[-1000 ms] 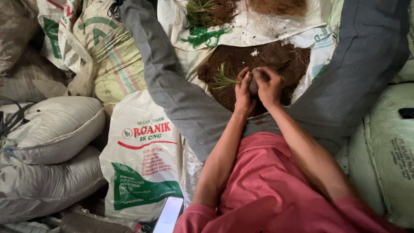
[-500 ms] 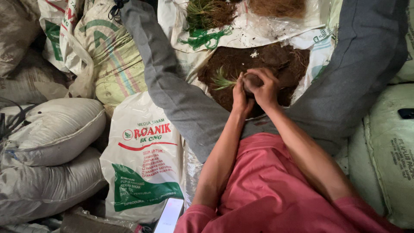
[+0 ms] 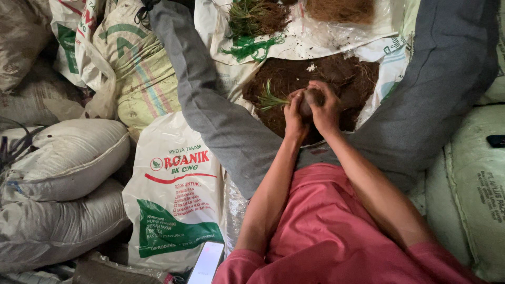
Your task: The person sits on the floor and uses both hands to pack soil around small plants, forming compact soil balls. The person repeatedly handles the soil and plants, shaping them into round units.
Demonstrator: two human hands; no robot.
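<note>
Hands, left (image 3: 294, 113) and right (image 3: 327, 108), cup and press a soil ball (image 3: 311, 100) with seedling (image 3: 271, 99) over the sack's (image 3: 368, 113) middle; next needs even squeezing.

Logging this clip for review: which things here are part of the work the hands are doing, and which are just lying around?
In use:
left hand
right hand
soil ball pressed between both hands
seedling beside the left hand
open sack of dark soil

Lying about:
printed white bag
grey stuffed sacks
phone
striped sack
</note>
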